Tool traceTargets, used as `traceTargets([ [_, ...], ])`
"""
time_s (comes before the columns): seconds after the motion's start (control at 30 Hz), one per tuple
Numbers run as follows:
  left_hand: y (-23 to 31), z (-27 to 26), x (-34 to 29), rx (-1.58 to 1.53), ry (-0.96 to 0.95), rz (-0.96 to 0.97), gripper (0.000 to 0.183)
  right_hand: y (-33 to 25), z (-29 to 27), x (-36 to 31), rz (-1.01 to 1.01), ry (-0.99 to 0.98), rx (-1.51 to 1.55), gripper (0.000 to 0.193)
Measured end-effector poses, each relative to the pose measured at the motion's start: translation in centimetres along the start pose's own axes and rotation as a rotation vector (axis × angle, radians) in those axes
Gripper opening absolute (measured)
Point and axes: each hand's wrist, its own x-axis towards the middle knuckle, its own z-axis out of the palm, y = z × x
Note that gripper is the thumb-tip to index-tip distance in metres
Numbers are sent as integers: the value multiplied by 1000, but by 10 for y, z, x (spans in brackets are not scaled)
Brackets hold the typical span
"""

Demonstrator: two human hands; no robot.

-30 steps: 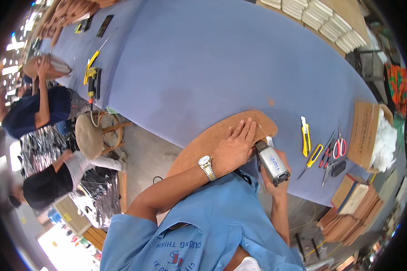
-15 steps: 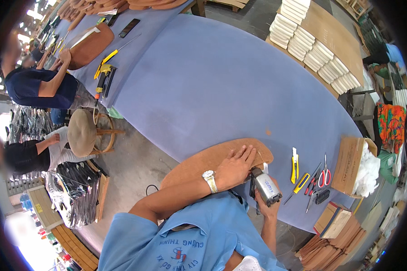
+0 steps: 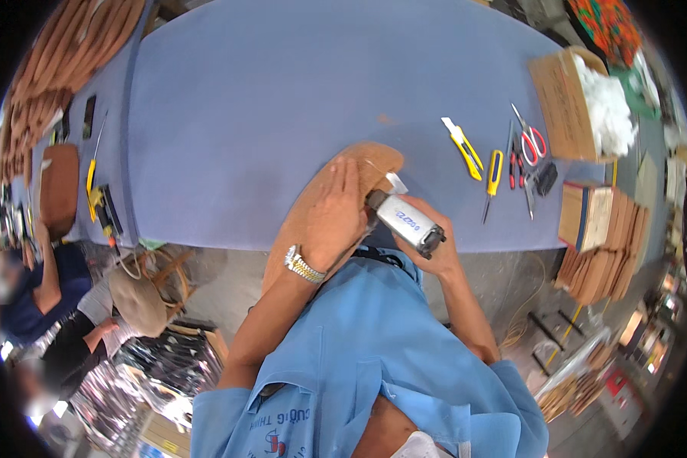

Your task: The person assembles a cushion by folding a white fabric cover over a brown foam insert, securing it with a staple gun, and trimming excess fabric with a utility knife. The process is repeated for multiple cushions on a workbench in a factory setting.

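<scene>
A brown fabric-covered panel (image 3: pixel 380 159) with a rounded end lies at the near edge of the blue table, slanting down toward my body. My left hand (image 3: pixel 337 217), a metal watch on its wrist, rests flat on it with the fingers stretched out. Wrapped around a silver staple gun (image 3: pixel 408 220) is my right hand (image 3: pixel 437 248). The gun's black nose is at the panel's right edge, beside a small white tag (image 3: pixel 395 183); whether it touches the fabric I cannot tell.
Right of the panel lie a yellow utility knife (image 3: pixel 464 150), a yellow-handled screwdriver (image 3: pixel 494 174), red-handled scissors (image 3: pixel 533 141) and a black brush (image 3: pixel 546 178). A cardboard box (image 3: pixel 561 107) holds white stuffing. At left, a co-worker (image 3: pixel 34 286) handles another brown panel (image 3: pixel 59 191) near a stool (image 3: pixel 137 301).
My view has swung to the right, so the table and tools appear shifted left and up. The panel now slants more steeply toward me. Both hands keep their places on panel and staple gun.
</scene>
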Motion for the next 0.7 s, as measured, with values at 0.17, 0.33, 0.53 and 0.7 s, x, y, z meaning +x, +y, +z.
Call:
traceTargets([
  [0.17,-8,4,5,-25,-33,-38,87,3,4,-5,-61,12,30,66],
  [0.33,-4,0,-1,-8,-38,-24,87,2,0,-5,-81,-42,13,68],
  [0.53,5,1,1,6,-75,-65,86,-12,-5,5,33,-119,36,64],
  [0.7,15,-4,3,25,-117,-144,88,-19,6,1,90,-38,39,61],
])
